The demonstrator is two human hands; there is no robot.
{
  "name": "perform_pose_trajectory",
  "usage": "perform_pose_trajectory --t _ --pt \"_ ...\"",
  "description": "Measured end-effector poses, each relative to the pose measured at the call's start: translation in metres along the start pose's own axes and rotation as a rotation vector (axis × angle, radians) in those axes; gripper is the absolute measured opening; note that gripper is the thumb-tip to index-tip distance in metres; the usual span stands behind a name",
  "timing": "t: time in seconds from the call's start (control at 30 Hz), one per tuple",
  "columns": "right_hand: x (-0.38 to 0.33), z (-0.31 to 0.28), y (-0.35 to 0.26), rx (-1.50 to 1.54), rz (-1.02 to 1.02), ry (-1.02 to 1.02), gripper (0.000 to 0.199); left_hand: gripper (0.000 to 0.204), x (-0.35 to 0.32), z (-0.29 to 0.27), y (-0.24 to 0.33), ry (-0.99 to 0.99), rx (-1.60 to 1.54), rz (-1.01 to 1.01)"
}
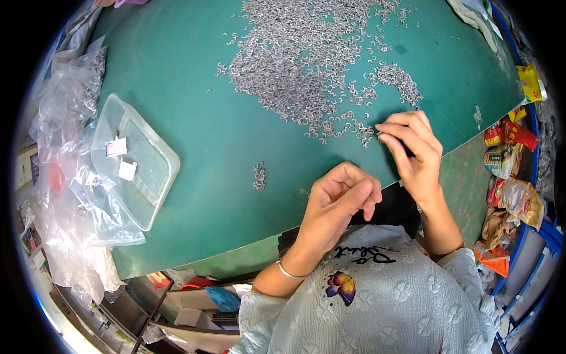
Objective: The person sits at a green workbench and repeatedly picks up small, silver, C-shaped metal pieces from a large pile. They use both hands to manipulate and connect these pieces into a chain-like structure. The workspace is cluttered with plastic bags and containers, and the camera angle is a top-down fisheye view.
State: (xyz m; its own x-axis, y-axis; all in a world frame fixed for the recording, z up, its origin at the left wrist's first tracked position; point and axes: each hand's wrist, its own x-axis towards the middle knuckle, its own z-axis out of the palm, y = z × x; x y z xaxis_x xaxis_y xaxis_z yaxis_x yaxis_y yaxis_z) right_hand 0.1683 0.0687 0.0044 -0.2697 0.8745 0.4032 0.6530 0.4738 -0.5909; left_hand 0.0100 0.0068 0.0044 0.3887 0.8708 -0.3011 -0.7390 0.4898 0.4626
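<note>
The green matte tabletop [194, 76] carries a broad spread of small silver C-shaped metal rings [306, 53], densest toward the far edge and thinning toward the near edge.

The right hand [413, 153] rests at the near-right fringe of this spread. Its fingers [398, 127] are curled and bunched together, with the tips pressed down among the outermost rings. Whether a ring is pinched between the fingertips cannot be told.

The left hand [339, 200] sits just beside the near edge of the tabletop, well short of the main spread. It is loosely closed, with the fingers folded inward toward the palm. Whether anything lies inside the curled fingers cannot be told. A thin silver bangle [289, 272] circles the left wrist.

A small separate cluster of silver rings [259, 175] lies alone on bare tabletop, between the left hand and the left edge.

A clear rectangular plastic container lid [135, 159] lies flat near the left edge, with two small white paper tags [121, 156] on it. Crumpled clear plastic bags [65, 147] are heaped along the left edge. Colourful snack packets [510, 171] are stacked beyond the right edge.
</note>
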Motion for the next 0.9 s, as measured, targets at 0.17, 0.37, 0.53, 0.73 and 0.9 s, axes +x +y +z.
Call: perform_pose_trajectory --t 0.17,0.37,0.53,0.73,0.9 --pt "0.000 -0.005 -0.001 0.094 0.111 0.006 0.014 0.010 0.003 -0.003 -0.005 0.065 0.052 0.045" --pt "-0.001 -0.007 0.000 0.185 0.159 0.027 0.009 0.018 0.003 -0.002 -0.004 0.135 0.173 0.121" --pt "-0.001 -0.007 -0.001 0.183 0.155 0.045 0.008 0.020 0.003 -0.002 -0.005 0.144 0.256 0.170" --pt "-0.009 -0.010 -0.012 0.608 0.454 -0.034 0.010 0.019 0.003 0.004 -0.004 0.222 0.298 0.210" --pt "-0.013 -0.011 -0.024 0.864 0.486 -0.093 0.010 0.023 0.012 0.009 -0.009 0.171 0.328 0.381"
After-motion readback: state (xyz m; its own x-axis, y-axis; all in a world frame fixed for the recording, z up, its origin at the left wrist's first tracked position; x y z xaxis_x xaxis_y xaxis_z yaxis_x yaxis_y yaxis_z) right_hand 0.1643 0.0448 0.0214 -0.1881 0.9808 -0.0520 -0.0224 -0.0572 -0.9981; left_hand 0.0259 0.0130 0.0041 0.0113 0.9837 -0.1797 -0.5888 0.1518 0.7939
